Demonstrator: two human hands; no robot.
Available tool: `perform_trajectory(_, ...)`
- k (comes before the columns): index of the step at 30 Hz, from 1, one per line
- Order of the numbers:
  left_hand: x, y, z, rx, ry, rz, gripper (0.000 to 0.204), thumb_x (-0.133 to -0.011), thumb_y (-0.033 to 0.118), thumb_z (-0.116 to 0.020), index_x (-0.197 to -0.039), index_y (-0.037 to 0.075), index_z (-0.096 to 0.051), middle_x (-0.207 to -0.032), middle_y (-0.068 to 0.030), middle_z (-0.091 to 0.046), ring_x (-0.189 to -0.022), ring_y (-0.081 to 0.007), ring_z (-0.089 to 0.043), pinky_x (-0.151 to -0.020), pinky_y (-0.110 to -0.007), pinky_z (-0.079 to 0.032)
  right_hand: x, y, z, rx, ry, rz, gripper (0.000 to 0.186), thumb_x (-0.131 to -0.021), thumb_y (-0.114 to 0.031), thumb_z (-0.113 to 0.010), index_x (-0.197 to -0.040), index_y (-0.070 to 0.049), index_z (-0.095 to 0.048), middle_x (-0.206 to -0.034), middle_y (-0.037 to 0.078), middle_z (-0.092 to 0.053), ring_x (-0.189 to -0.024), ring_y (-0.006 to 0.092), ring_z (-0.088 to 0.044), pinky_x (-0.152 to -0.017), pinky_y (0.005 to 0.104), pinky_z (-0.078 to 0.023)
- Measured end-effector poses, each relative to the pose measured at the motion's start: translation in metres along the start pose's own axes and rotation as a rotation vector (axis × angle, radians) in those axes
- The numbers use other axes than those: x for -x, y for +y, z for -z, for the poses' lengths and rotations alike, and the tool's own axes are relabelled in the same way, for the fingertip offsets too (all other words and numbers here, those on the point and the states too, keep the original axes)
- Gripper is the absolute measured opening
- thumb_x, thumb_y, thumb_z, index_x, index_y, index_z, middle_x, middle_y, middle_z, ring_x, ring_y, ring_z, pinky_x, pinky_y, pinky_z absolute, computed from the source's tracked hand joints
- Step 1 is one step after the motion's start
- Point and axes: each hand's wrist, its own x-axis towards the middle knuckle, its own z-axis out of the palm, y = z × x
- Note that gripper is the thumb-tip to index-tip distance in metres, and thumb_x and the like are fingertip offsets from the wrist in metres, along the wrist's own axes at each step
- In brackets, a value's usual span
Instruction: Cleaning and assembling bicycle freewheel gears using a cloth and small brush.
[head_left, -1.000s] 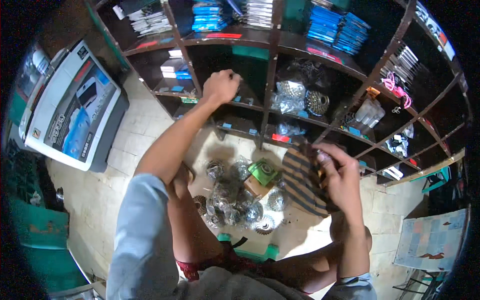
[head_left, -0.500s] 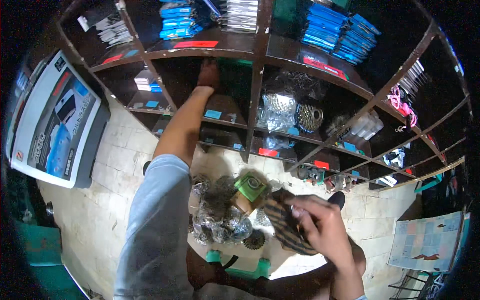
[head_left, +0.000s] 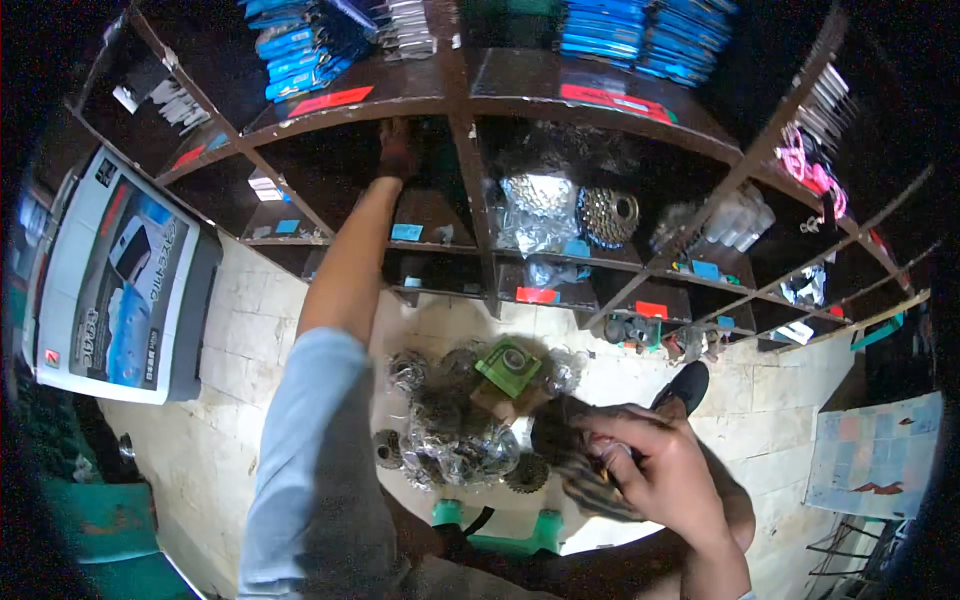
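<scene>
My left hand point(head_left: 397, 152) reaches deep into a dark shelf compartment point(head_left: 435, 205) ahead of me. Its fingers point up and away, spread in shadow, and nothing shows in them. Low at the right, my right hand point(head_left: 660, 462) has thumb and fingers closed on a striped cloth point(head_left: 598, 492) in brown and black, which hangs below it. Left of the cloth, several bicycle cassettes point(head_left: 435, 440), many in clear plastic bags, are heaped over the floor. A green box point(head_left: 507, 367) with a round picture rests at the heap's far side.
The dark wooden shelf point(head_left: 480, 262) holds blue packets point(head_left: 600, 28), bagged silver cassettes point(head_left: 538, 200) and a bare cassette point(head_left: 608, 215). A large printed carton point(head_left: 115, 285) stands at the left. A green plastic seat point(head_left: 500, 540) is below me; a pale blue board point(head_left: 875, 455) leans at the right.
The view has shifted a little, so the shelf sits differently in it. My left hand remains inside the compartment. My right hand still grips the cloth, now bunched lower beneath the fingers.
</scene>
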Motion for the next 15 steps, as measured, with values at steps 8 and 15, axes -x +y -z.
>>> perform_trajectory(8, 0.141, 0.100, 0.151, 0.387, -0.258, 0.018, 0.033, -0.098, 0.027, -0.062, -0.110, -0.002, -0.073, -0.108, -0.0244, -0.074, -0.103, -0.0334, -0.072, -0.088, -0.041, -0.054, 0.021, -0.004, 0.003, -0.007, 0.080, 0.189, 0.040, -0.084, 0.011, -0.065, -0.121, -0.002, -0.072, -0.103, 0.020, -0.073, -0.089, 0.0321, -0.075, -0.081, 0.0383, -0.058)
perform_trajectory(15, 0.236, 0.152, 0.142, 0.222, -0.459, -0.065, 0.025, -0.093, 0.023, -0.067, -0.101, 0.001, -0.074, -0.092, -0.0226, -0.074, -0.084, -0.0345, -0.072, -0.079, -0.043, -0.055, 0.028, 0.003, 0.007, 0.123, 0.220, 0.231, 0.034, -0.087, 0.008, -0.064, -0.119, -0.001, -0.072, -0.109, 0.020, -0.074, -0.092, 0.0307, -0.075, -0.081, 0.0365, -0.057)
